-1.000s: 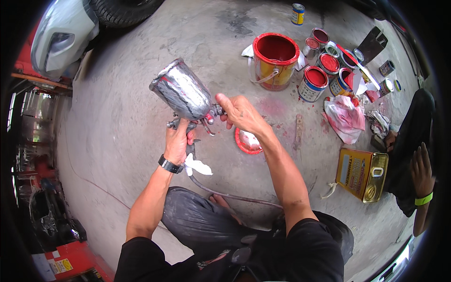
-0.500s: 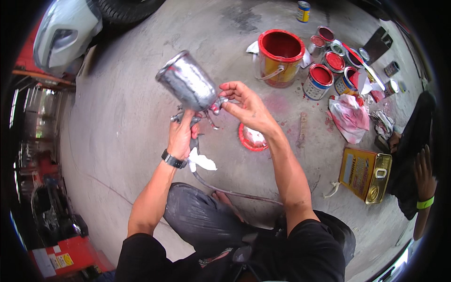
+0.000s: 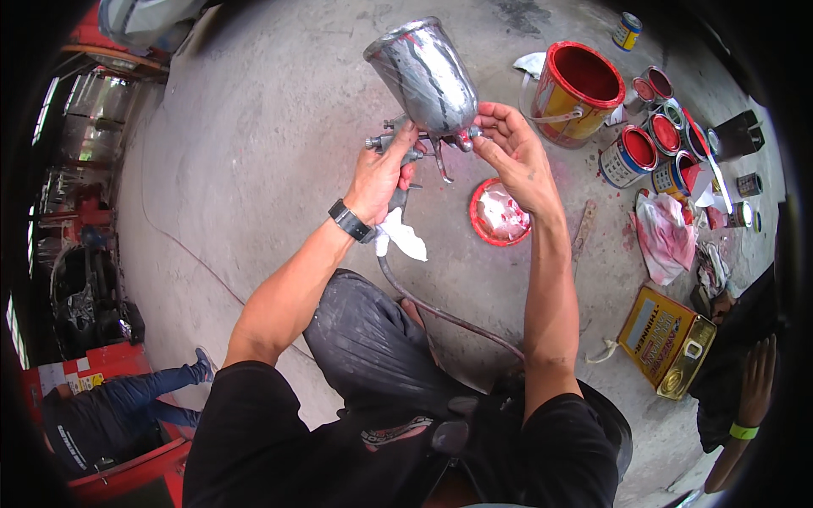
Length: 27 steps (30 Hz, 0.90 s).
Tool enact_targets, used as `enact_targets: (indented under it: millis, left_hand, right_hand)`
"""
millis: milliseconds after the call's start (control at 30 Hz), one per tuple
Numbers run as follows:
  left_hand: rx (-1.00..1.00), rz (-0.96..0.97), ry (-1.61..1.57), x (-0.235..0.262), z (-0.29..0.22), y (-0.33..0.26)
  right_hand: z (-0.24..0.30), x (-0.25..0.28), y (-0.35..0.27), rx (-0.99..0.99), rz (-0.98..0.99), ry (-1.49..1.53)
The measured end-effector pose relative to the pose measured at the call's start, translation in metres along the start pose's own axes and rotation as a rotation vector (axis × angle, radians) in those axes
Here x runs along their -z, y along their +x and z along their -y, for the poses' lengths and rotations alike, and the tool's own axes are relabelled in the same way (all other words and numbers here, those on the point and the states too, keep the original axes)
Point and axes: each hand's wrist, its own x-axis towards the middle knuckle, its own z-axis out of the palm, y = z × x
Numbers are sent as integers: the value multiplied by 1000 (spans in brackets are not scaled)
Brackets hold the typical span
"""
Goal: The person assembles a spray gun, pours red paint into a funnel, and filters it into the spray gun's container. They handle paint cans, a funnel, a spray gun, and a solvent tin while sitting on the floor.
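In my left hand (image 3: 379, 182), closed round its handle, is a paint spray gun with a dented silver cup (image 3: 428, 80) on top, tilted over to the left. The thumb and fingers of my right hand (image 3: 523, 165) pinch the nozzle (image 3: 467, 137) at the gun's front, where red paint smears show. From the handle a dark air hose (image 3: 449, 317) runs down past my knee. A white rag or paper (image 3: 405, 237) is wrapped at the hose's upper end. On the floor below my right hand lies a red-rimmed lid (image 3: 500, 213) with wet paint on it.
To the right stand a red-stained paint bucket (image 3: 566, 108), several paint cans (image 3: 627, 159), a pink-stained cloth (image 3: 665, 235) and a yellow rectangular tin (image 3: 665, 339). Another person's hand (image 3: 756, 383) hangs at the far right. Someone in jeans (image 3: 152, 385) is at the lower left.
My view has turned, so the floor things sit further right and higher. The gun and both hands have risen in view, keeping the same grip. A person has come into view at lower left.
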Motion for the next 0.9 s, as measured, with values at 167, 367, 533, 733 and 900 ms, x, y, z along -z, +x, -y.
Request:
enact_targets:
  millis: [167,367,533,733,900]
  left_hand:
    - [32,22,0,13,6,0]
    - [-60,-11,-9,-8,-1,1]
    - [-49,-31,16,7,5,4]
    - [-57,-12,20,-1,10,5]
    - [-98,-67,54,-6,6,-3]
  right_hand:
    - [5,-3,4,-285,3,63]
    - [-3,1,8,-255,-8,115]
    - [-16,-20,6,-198,-114,298]
    - [-39,2,12,-201,-83,240]
    - [-32,-6,-6,-379,-267,365]
